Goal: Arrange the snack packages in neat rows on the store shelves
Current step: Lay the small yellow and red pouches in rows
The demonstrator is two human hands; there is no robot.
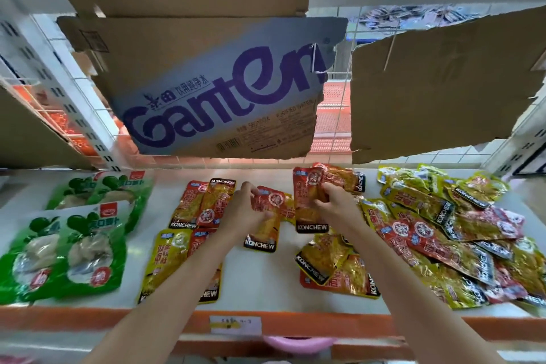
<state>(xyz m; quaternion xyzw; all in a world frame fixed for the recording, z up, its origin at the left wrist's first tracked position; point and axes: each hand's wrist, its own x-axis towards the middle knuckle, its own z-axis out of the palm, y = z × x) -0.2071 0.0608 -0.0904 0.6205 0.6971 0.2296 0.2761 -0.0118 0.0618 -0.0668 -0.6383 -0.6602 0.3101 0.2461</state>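
Our white shelf (pixel 165 195) under hanging cardboard (pixel 224 89), loose snack heap (pixel 449 233) at right, our two forearms stretched forward, left hand (pixel 248 210) pinching a red packet (pixel 266 216) mid-shelf, right hand (pixel 328 201) gripping another red pack (pixel 307 210) just beside

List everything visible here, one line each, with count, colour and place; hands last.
green packs: four, green and white, shelf left, two rows.
red and yellow packs: four, mid-left, paired in two rows.
loose pile: many, yellow and red, shelf right, unsorted.
Ganten cardboard: one, brown with purple lettering, hanging above.
plain cardboard: one, brown, upper right.
shelf: one, white, orange front edge.
left hand: grip on a red pack, centre.
right hand: grip on a red pack, centre.
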